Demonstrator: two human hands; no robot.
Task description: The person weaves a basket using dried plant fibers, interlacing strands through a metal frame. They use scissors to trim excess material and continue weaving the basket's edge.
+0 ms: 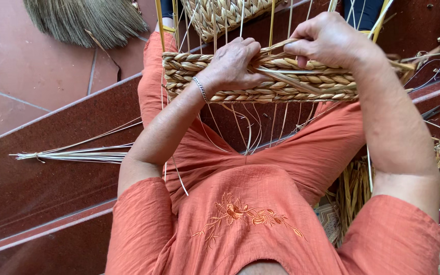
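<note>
Two hands work over an orange-clad lap: the left hand (232, 63) presses curled fingers onto the woven straw band (301, 81), and the right hand (327, 40) pinches a straw strand (276, 48) at its upper edge. Beyond stands a woven basket (220, 15), with a broom (87, 20) on the tiles.

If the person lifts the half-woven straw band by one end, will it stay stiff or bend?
The woven band would probably sag a little: it is long, narrow and made of plaited fibre. It looks light, since both hands hold it up easily. The loose thin stakes hanging below would likely flop.
</note>
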